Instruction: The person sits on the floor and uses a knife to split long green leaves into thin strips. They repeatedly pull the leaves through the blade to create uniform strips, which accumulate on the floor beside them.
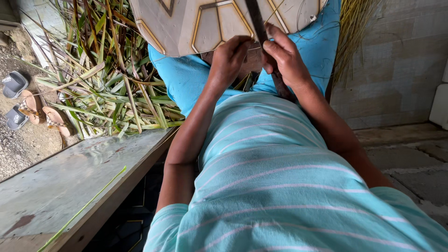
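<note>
green and yellowing long leaves (109,86) lie in a loose heap on the ground to the left, past the edge of a grey slab (70,182), and they look like raw stock not yet worked; one thin green strip (86,207) rests alone on the slab. the left hand (228,58) is clenched, pinching a very thin pale strip (254,46) that runs across to the right hand (284,58), whose fingers are wrapped around a dark blade (255,18) held upright and slightly tilted. both hands sit close together over the lap, just above blue cloth (186,77) covering the knees, with a pale tiled surface with gold lines (210,21) beyond them. judging by the big untouched heap and the single finished-looking strip on the slab, most of the stripping seems still to be done, though how much of the piece in hand is worked is too small to tell. room is tight between the hands and the body; the blade's edge is near the left thumb. open space lies to the left over the slab and to the right above the concrete floor (410,158). sandals (28,105) sit well apart on gravel at far left
</note>
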